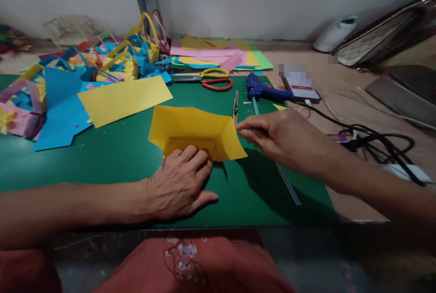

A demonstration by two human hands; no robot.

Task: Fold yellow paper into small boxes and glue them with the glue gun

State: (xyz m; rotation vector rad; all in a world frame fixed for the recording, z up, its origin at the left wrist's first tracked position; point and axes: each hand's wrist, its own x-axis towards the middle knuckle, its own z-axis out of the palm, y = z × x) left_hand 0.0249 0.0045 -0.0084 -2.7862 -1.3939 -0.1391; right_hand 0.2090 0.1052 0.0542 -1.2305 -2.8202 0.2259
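A folded yellow paper box [194, 122], open at the top with flared walls, sits on the green cutting mat [112, 156] in front of me. My left hand [180, 179] rests on the mat, its fingers bent over the box's near wall and the thumb held apart. Thumb and forefinger of my right hand [272, 136] are pinched together at the box's right corner, above the mat. Whatever lies between those fingertips is too small to tell. Just behind them is a utility knife [236, 107], its blade pointing away and its lower end partly hidden.
Scissors [207, 79] and a blue glue gun [262, 89] with a long glue stick lie behind the box. Yellow paper [126, 101], blue card [61, 106] and several small paper baskets [119, 61] fill the left. A phone [301, 84] and black cables [378, 134] lie right.
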